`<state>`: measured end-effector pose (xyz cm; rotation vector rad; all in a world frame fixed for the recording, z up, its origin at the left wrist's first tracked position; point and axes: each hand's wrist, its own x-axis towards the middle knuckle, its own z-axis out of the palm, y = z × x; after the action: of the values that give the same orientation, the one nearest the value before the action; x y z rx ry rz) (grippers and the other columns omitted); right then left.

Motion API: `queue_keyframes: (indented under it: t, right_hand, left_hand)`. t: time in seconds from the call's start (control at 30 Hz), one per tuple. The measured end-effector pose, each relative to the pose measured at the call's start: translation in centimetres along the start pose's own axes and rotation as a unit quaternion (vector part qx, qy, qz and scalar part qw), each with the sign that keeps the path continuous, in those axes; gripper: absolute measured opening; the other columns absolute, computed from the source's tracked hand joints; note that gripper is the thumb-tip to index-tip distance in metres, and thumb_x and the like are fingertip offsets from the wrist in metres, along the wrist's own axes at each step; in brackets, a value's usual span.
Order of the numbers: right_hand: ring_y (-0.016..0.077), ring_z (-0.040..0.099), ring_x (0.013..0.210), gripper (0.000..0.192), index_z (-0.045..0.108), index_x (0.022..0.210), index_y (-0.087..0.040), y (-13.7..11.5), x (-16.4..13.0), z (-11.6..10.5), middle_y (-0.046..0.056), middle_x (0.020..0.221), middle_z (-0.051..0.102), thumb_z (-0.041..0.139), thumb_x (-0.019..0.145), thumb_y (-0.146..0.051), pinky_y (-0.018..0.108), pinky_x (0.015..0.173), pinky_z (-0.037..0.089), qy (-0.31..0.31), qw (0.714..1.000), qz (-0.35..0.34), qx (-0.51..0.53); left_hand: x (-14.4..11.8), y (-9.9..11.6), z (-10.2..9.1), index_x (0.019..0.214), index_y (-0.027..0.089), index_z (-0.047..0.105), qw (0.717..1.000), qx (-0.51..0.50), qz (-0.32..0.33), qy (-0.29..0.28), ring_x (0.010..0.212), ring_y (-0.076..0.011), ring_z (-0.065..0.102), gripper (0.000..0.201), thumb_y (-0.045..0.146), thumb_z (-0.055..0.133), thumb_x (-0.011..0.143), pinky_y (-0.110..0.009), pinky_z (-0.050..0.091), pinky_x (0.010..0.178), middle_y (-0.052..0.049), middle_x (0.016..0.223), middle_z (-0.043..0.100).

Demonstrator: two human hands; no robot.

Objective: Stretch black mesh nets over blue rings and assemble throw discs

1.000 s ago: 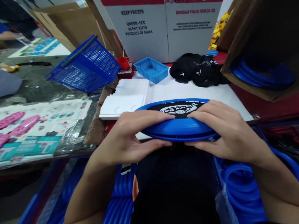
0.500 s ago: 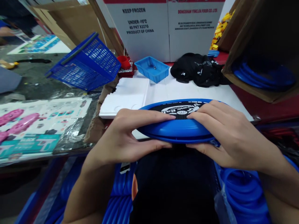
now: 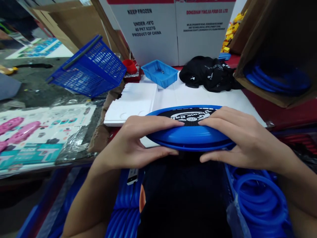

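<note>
Between my hands is a round blue paddle (image 3: 190,135) with a black printed mesh face marked "Throw Ball", seen nearly edge-on above my lap. My left hand (image 3: 138,140) grips its left side, fingers on top and thumb along the lower edge. On the other side, my right hand (image 3: 240,138) holds it with the fingers over the top and the thumb underneath. The disc's far rim lies over a white foam board (image 3: 200,97). My fingertips hide parts of the print.
Blue rings (image 3: 262,198) fill a container at my right, and more blue parts (image 3: 123,215) stack at my left. A small blue tray (image 3: 160,74), black cloth (image 3: 209,73) and blue basket (image 3: 89,67) stand ahead. An open carton (image 3: 274,82) holds blue rings at right.
My right thumb has come slightly away from the disc's lower edge. The disc and my left hand stay almost in place; the view shifts slightly.
</note>
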<state>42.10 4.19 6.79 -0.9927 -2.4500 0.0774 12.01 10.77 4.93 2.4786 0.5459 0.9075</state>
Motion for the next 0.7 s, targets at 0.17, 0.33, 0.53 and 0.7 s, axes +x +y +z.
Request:
queue_keyframes:
  t: [0.17, 0.33, 0.53, 0.7]
  right_hand:
    - [0.032, 0.07, 0.102, 0.056, 0.067, 0.126, -0.021, 1.8, -1.0, -0.5, 0.013, 0.113, 0.073, 0.076, 0.09, -0.063, 0.046, 0.089, 0.057, 0.035, 0.999, 0.008, 0.02]
    - [0.029, 0.067, 0.095, 0.049, 0.068, 0.118, -0.02, 1.9, -0.9, -0.4, 0.013, 0.106, 0.072, 0.076, 0.091, -0.06, 0.044, 0.085, 0.055, 0.04, 0.999, -0.001, 0.023]
    - [0.0289, 0.067, 0.095, 0.046, 0.067, 0.118, -0.019, 1.3, -0.8, -0.5, 0.012, 0.105, 0.072, 0.077, 0.092, -0.055, 0.044, 0.085, 0.055, 0.053, 0.998, -0.009, 0.02]
    - [0.0306, 0.067, 0.099, 0.044, 0.067, 0.118, -0.02, 0.7, -0.8, -0.8, 0.013, 0.107, 0.072, 0.076, 0.093, -0.054, 0.047, 0.089, 0.056, 0.059, 0.998, -0.007, 0.004]
  left_hand:
    - [-1.0, -2.2, -0.9, 0.134, 0.032, 0.075, 0.999, -0.033, 0.018, 0.015, 0.103, -0.0281, 0.08, 0.057, 0.041, 0.093, 0.08, -0.039, 0.065, 0.094, -0.008, 0.119, 0.082]
    - [-0.3, -1.3, -1.5, 0.134, 0.03, 0.073, 0.999, -0.016, 0.009, -0.037, 0.109, -0.0302, 0.076, 0.054, 0.052, 0.085, 0.086, -0.04, 0.063, 0.094, -0.01, 0.121, 0.079]
    - [0.4, 0.9, -1.1, 0.137, 0.025, 0.069, 0.997, 0.05, 0.032, -0.043, 0.103, -0.0265, 0.074, 0.052, 0.046, 0.082, 0.091, -0.035, 0.061, 0.087, -0.012, 0.121, 0.076]
    - [0.3, 0.8, -0.7, 0.133, 0.027, 0.071, 1.0, 0.021, 0.018, -0.005, 0.102, -0.0273, 0.072, 0.051, 0.047, 0.085, 0.088, -0.037, 0.061, 0.088, -0.01, 0.116, 0.076]
